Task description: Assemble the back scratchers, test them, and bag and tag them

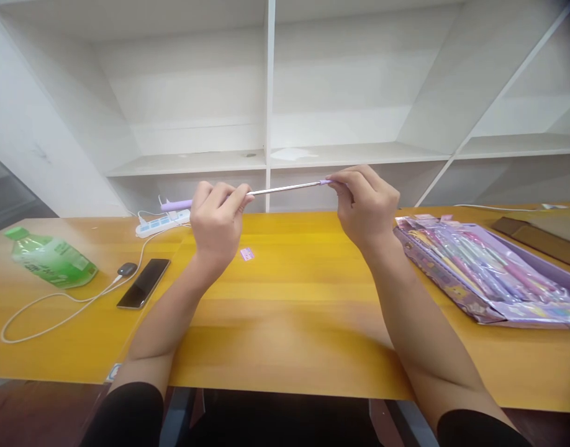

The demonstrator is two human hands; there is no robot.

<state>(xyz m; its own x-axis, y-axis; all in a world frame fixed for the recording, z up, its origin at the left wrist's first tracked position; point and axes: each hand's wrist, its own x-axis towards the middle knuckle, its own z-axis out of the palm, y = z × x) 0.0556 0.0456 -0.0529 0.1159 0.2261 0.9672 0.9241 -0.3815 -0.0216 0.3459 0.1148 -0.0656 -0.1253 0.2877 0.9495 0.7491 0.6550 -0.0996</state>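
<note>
A thin telescopic rod (285, 188) stretches nearly level between my two hands, above the table. My left hand (217, 217) is closed around its purple handle, and the handle's end sticks out to the left. Between the hands a narrow silvery metal shaft shows. At the other end, my right hand (369, 202) pinches the small purple tip between thumb and fingers. Below the rod, a small pink and purple printed card (247, 254) lies flat on the yellow wooden table (285, 323).
At the right stands an open purple box (480, 316) of wrapped, coloured sticks. Leftward are a black phone (144, 284), a green bottle (52, 257) on its side, a dark earbud case (127, 269) with a white cable, and a power strip (162, 223). White shelves (196, 160) rise behind.
</note>
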